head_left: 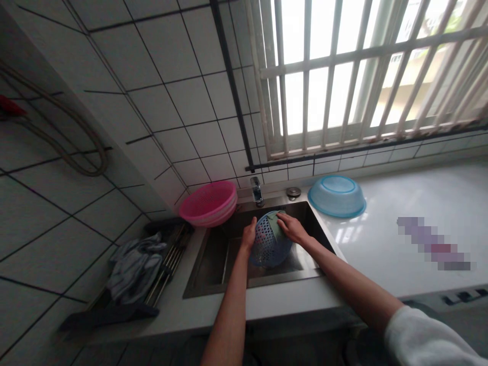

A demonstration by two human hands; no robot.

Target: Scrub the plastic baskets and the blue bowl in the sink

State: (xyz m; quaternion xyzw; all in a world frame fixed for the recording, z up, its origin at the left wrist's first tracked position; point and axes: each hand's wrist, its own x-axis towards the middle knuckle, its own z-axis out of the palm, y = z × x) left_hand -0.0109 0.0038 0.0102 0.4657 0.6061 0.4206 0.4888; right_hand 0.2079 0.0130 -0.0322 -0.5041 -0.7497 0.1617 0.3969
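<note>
Over the sink (267,277), a blue colander (265,244) full of holes is held tilted, its perforated side towards me. My left hand (249,233) grips the colander's left rim. On its upper right part lies a green cloth (275,225), pressed to the surface by my right hand (292,227), whose fingers are closed on it. The faucet (256,191) stands just behind the colander. The fingers' far sides are hidden.
Left of the faucet, a pink basket (209,206) rests on the sink's corner. A translucent blue basin (337,196) lies upside down on the white counter (373,244). Grey cloths (135,269) lie on a metal rack at the left. A barred window (343,76) is behind.
</note>
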